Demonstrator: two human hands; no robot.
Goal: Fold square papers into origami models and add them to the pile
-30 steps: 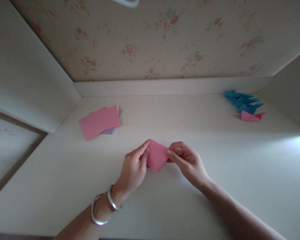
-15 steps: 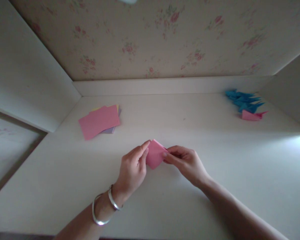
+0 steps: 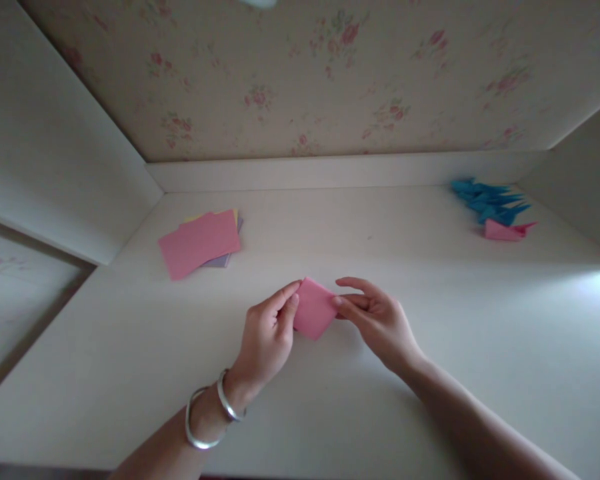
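Observation:
A small folded pink paper [image 3: 315, 309], roughly diamond-shaped, is held between my two hands over the white tabletop. My left hand [image 3: 269, 333] pinches its left corner, thumb on the near face and fingers along the upper left edge. On the right corner, the thumb of my right hand [image 3: 377, 318] presses from the front with fingers behind the paper. The index finger of that hand is lifted off and extended. Two silver bangles [image 3: 201, 420] circle my left wrist.
Pink, yellow and purple paper sheets [image 3: 200, 243] lie in a loose stack at the back left. Several blue folded paper figures [image 3: 493, 200] and a pink folded figure [image 3: 505, 231] sit at the back right. A white side panel [image 3: 60, 133] bounds the left; a floral wall [image 3: 280, 80] rises behind.
The pink paper's right side has swung outward, and it now shows a wider, flatter diamond. My right index finger has lifted away from the paper. My left hand has barely moved.

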